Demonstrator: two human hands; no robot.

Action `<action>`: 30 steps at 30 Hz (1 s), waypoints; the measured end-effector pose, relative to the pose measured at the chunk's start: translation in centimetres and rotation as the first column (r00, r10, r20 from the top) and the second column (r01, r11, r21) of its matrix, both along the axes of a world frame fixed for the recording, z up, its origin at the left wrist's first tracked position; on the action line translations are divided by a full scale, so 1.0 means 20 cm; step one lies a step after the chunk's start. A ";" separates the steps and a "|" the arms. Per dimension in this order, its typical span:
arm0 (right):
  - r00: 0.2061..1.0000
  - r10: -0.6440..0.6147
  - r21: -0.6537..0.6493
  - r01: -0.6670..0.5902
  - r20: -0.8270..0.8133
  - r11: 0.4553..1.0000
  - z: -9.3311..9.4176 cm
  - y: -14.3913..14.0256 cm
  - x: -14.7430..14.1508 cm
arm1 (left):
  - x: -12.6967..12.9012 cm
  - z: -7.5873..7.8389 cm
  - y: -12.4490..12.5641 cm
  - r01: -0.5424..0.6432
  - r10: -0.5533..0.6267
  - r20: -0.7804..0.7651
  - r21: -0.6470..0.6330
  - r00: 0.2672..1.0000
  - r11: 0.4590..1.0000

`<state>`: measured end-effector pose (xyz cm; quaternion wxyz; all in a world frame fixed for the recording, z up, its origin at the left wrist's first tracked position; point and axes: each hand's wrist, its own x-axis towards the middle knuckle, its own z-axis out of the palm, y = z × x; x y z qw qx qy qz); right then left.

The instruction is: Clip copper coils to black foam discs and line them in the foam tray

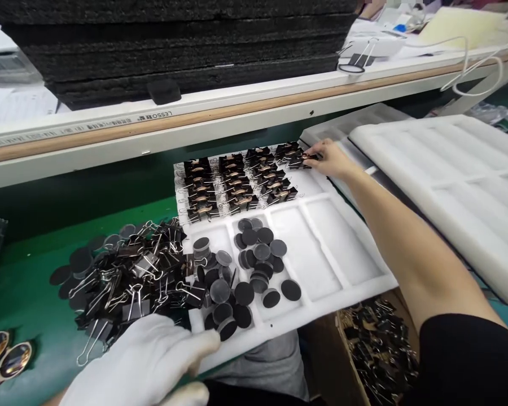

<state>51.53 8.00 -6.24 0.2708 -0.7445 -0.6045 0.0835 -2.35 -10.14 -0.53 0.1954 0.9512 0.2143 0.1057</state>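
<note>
My right hand, bare, is closed at the far right corner of a white foam tray. Its fingertips pinch a black binder clip at the end of a row. Rows of black binder clips clamped on small tan curved pieces fill the tray's far part. My left hand, in a white glove, lies at the tray's near left corner, index finger and thumb apart with nothing visible between them. Dark round discs lie loose in the two left near compartments. Beside them is a heap of binder clips.
More dark discs lie on the green table behind the heap, with round sunglasses at left. White foam trays stack at right. A box of clips stands below. Black foam sheets sit on the shelf.
</note>
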 end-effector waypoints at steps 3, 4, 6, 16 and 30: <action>1.000 0.006 0.029 -0.007 0.016 1.000 -0.09 0.07 0.00 | -0.01 0.00 0.02 -0.012 0.012 -0.011 -0.014 1.000 1.000; 1.000 0.013 0.037 -0.014 0.019 0.999 -0.11 0.08 0.01 | 0.00 0.00 0.03 -0.009 0.008 -0.008 -0.019 1.000 1.000; 0.999 0.030 0.044 -0.031 0.021 0.999 -0.13 0.10 0.01 | 0.00 0.00 0.04 0.006 -0.006 0.002 -0.026 1.000 1.000; 1.000 0.015 0.031 -0.015 0.020 0.999 -0.11 0.01 0.01 | 0.05 0.04 0.05 0.094 -0.095 0.001 0.024 0.996 0.995; 0.961 -0.276 0.087 0.276 -0.002 0.957 -0.20 -0.14 -0.09 | 0.00 0.14 -0.02 0.082 -0.065 -0.075 0.249 0.995 0.965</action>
